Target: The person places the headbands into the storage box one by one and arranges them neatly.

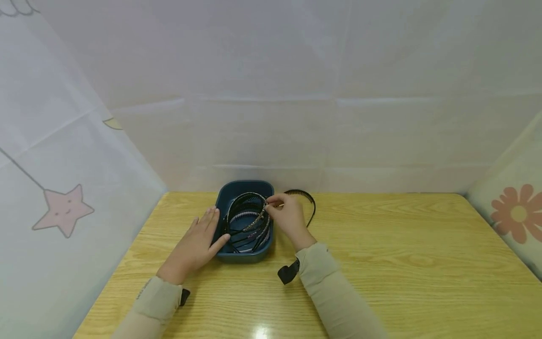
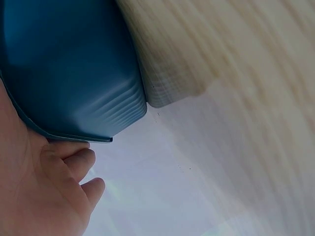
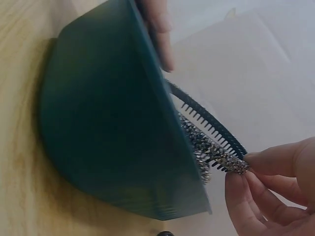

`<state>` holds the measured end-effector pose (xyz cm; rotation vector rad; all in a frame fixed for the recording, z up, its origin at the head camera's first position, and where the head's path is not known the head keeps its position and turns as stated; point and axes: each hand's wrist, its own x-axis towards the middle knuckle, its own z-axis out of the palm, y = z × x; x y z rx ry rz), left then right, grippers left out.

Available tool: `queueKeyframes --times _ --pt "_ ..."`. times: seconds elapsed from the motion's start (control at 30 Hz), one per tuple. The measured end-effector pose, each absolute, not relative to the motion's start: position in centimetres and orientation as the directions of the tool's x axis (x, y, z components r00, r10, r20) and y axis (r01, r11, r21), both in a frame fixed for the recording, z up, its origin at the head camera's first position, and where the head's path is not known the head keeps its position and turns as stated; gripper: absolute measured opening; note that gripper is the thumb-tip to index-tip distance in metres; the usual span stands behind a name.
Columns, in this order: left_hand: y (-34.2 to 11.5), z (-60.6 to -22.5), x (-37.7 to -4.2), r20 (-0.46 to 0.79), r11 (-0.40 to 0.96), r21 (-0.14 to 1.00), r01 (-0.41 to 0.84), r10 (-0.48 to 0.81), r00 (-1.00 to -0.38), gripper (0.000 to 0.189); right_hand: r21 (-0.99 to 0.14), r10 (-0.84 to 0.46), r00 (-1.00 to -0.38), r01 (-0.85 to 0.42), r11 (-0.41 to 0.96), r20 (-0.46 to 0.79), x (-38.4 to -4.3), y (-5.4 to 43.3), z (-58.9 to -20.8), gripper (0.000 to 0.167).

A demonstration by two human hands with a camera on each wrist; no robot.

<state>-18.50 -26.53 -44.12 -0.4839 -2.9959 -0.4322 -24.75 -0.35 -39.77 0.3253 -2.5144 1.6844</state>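
A dark blue plastic bin (image 1: 243,258) holds several headbands (image 1: 250,228), some black with teeth, some glittery. My left hand (image 1: 195,249) rests along the bin's left rim with straight fingers, its thumb reaching over the near left part; in the left wrist view the palm lies against the rim of the bin (image 2: 98,59). At the right rim, my right hand (image 1: 290,219) pinches a glittery, toothed headband (image 3: 216,152) between thumb and fingertips. The rest of that headband stays inside the bin, partly hidden by the wall in the right wrist view.
A black toothed headband (image 1: 314,202) lies on the wooden table (image 1: 402,263) just right of the bin, partly behind my right hand. A pale cloth wall (image 1: 271,136) stands behind the table's far edge, close to the bin.
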Motion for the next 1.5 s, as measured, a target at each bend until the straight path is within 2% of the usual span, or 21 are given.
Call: queueKeyframes --times 0.43,0.93,1.3,1.5 --pt "-26.4 -43.9 -18.4 0.118 0.908 0.274 0.317 0.296 -0.948 0.084 -0.887 -0.100 -0.960 -0.281 0.368 0.263 -24.3 -1.1 -41.0 0.012" --pt "-26.4 -44.0 -18.5 0.117 0.909 0.270 0.318 0.297 -0.948 0.084 -0.833 -0.175 -0.937 -0.350 0.430 0.303 -24.4 -0.9 -41.5 0.011" --pt "-26.4 -44.0 -18.7 0.126 0.911 0.260 0.319 0.296 -0.947 0.080 -0.801 -0.228 -0.910 -0.414 0.433 0.347 -24.4 0.0 -41.6 0.006" --pt "-26.3 -44.0 -18.8 0.117 0.912 0.256 0.319 0.299 -0.947 0.082 -0.789 -0.237 -0.901 -0.432 0.438 0.362 -24.7 1.2 -41.6 0.008"
